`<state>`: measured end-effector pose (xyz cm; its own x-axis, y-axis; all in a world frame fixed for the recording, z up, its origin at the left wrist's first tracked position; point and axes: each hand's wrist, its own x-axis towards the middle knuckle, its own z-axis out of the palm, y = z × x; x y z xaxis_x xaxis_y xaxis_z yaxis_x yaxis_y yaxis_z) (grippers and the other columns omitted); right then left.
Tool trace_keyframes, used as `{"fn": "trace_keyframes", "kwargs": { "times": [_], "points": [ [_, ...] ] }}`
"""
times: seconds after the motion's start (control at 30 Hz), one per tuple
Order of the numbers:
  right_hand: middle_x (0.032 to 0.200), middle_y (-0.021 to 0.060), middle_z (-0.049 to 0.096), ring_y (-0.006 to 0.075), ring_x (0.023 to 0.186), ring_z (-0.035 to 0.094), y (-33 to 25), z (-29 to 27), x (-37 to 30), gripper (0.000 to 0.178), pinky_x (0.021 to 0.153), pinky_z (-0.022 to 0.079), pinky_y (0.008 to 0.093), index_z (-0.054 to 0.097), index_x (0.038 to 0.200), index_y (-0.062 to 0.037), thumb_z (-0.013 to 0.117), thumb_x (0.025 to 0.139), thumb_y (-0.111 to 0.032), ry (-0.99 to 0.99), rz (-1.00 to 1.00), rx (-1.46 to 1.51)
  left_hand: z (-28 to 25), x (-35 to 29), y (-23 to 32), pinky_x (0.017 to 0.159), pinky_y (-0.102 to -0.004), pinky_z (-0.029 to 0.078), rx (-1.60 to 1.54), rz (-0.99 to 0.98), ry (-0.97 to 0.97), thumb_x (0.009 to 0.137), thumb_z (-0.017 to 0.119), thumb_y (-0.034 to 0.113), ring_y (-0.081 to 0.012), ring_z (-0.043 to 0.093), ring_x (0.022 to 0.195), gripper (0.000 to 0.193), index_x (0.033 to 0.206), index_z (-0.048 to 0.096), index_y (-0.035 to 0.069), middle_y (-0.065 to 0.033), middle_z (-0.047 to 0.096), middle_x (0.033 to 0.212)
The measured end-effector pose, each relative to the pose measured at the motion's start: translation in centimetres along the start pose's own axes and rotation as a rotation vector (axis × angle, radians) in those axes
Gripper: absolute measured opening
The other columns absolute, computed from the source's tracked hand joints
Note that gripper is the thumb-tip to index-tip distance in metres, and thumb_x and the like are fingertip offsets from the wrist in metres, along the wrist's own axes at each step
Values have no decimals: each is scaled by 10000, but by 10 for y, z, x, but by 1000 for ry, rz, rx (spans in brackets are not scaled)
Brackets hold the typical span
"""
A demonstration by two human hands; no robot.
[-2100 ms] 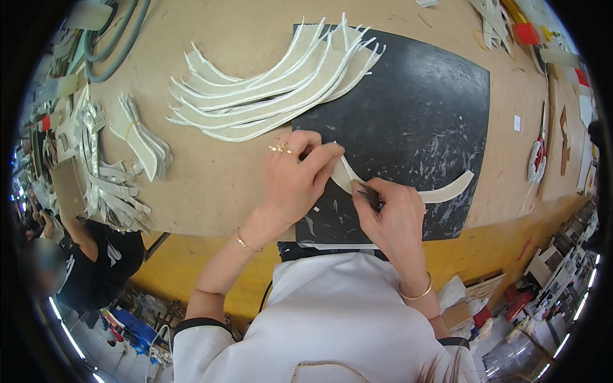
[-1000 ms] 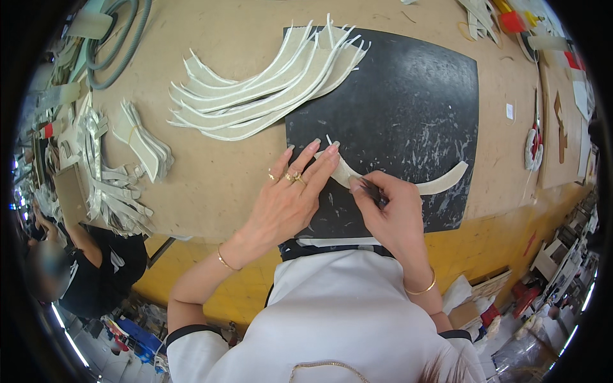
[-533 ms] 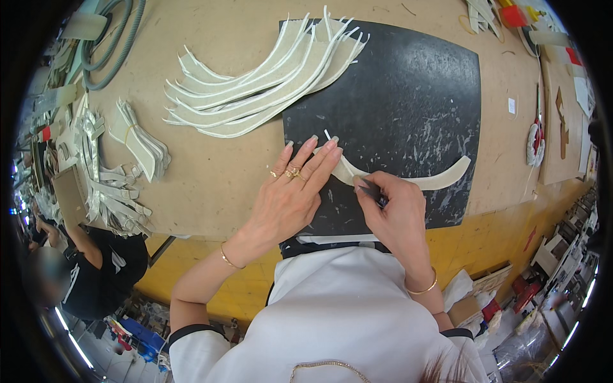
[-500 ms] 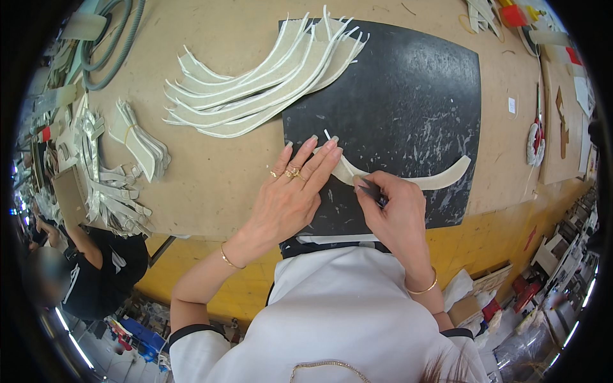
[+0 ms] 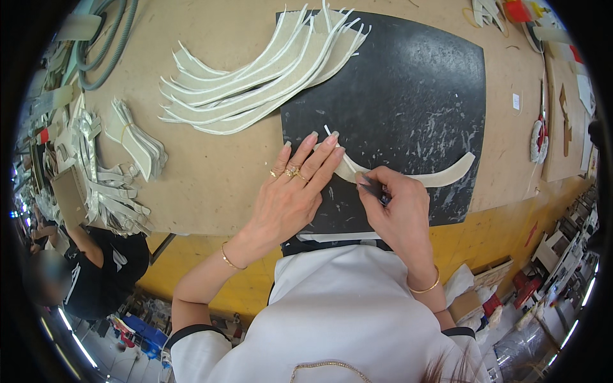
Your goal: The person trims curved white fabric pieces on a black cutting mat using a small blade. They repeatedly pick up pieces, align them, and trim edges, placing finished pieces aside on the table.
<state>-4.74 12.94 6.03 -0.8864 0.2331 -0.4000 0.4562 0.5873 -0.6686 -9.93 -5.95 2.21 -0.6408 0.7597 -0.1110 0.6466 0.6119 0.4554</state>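
Note:
A curved beige strip [image 5: 449, 173] with a white edging lies across the scuffed black mat [image 5: 408, 83], near its front edge. My left hand [image 5: 287, 195] rests flat on the strip's left end, fingers stretched out and side by side. A narrow white tail pokes out past those fingertips. In my right hand [image 5: 405, 210] is a small dark pointed tool [image 5: 372, 187]; its tip is at the strip, just right of the left hand. The fingers hide much of the tool, so its exact kind cannot be told.
Several similar curved strips [image 5: 236, 105] with white edging overlap the mat's far left. Leftward lie a banded bundle of beige pieces [image 5: 137, 143] and a pile of pale strips [image 5: 105, 182]. Red-handled scissors [image 5: 539, 137] lie at the right. Another person [image 5: 105, 268] is at the lower left.
My right hand and the dark tool have shifted very slightly to the right. The left hand stays flat on the strip. The whole view has moved a little.

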Motion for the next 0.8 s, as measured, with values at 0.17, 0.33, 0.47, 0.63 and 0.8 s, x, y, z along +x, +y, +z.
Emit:
{"fn": "trace_keyframes", "kwargs": {
  "times": [0.17,0.33,0.47,0.63,0.8],
  "points": [
    [606,99,602,178,473,480,1,2,1,128,499,380,304,688,838,8,687,834,-119,25,-2,15,1,0,2,1160,-543,240,-82,-23,2,807,585,-37,-289,320,1452,702,1463,465,181,-59,362,1562],
    [625,97,618,186,478,504,2,2,1,120,509,396,301,677,826,-2,686,823,-121,27,4,-8,3,-1,5,1136,-564,284,84,18,-35,822,614,-9,-338,263,1468,708,1463,454,247,-84,266,1605],
    [639,100,638,224,518,581,0,4,1,123,528,439,322,682,845,-25,699,810,-141,25,34,-41,5,-1,7,1126,-601,272,110,3,-9,821,601,-29,-355,204,1488,730,1461,457,290,-82,227,1623],
    [681,90,670,249,593,659,-1,0,-3,145,556,485,354,690,903,-61,719,804,-163,-11,19,-150,5,-5,10,1158,-551,229,234,42,-15,831,581,1,-352,173,1502,704,1485,432,215,-49,221,1631],
    [718,103,680,252,627,664,6,-12,-3,124,603,505,322,681,878,-37,720,783,-106,9,-43,-110,8,-6,11,1169,-523,215,217,61,-29,837,568,16,-347,171,1505,691,1495,417,161,-29,218,1634]
  ]
}}
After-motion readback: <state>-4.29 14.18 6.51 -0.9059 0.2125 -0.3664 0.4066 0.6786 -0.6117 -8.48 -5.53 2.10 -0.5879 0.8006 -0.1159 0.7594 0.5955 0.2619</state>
